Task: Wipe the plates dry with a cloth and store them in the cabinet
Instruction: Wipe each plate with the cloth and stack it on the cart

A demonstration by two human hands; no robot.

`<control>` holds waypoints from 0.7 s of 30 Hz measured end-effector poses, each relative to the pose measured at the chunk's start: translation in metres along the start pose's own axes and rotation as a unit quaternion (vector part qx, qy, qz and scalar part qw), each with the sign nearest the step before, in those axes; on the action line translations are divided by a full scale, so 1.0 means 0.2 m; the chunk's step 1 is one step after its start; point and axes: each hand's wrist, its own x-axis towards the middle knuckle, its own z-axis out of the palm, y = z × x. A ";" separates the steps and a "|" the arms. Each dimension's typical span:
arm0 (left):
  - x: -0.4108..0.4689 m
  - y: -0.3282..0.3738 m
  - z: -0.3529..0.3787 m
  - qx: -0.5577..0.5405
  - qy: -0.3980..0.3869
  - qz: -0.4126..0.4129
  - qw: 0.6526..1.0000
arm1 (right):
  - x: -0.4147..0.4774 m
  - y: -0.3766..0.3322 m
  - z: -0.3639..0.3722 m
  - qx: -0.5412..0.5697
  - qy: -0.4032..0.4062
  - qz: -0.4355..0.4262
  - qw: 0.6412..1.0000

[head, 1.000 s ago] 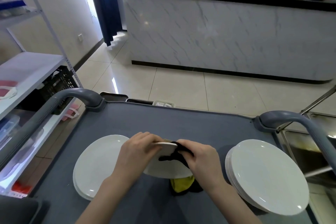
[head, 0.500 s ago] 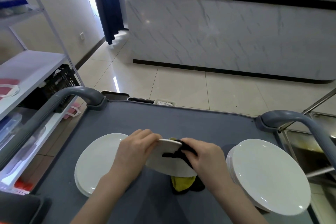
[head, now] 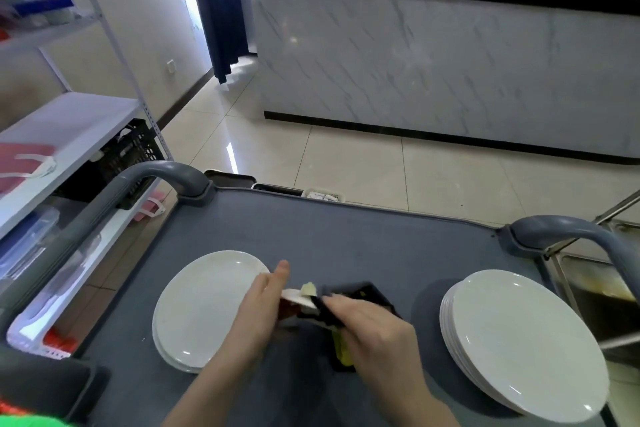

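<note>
A person's two bare hands work over a grey counter (head: 346,236), seen from a head-worn camera. The right hand (head: 375,331) curls its fingers round a black-and-yellow cloth (head: 363,293) and pinches it over the edge of a white plate (head: 294,297), with a yellow fold of the cloth hanging below the hand. The plate is held off the counter between the two hands, tilted so that it shows almost edge-on, and it is blurred. The left hand (head: 263,308) lies against the plate's left side with its fingers straight and close together, one fingertip rising above the rim; its thumb is out of sight. To the left of the hands a low left stack of plates (head: 204,308) sits on the counter, and to the right, apart from the hands, stands a taller right stack of plates (head: 519,340). Curved grey handles (head: 162,173) rise at the counter's two far corners. Beside it on the left is a white shelving unit (head: 69,128) with a black crate (head: 131,149) on a lower shelf. Beyond the counter lies a pale tiled floor (head: 346,163), then a marble-fronted bar (head: 415,62) with a dark top, and a dark blue curtain (head: 218,3) hangs at a bright doorway to its left.
</note>
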 end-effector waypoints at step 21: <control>0.00 -0.11 -0.27 -0.095 -0.119 0.136 0.979 | 0.03 -0.08 0.23 0.178 -0.306 0.061 0.933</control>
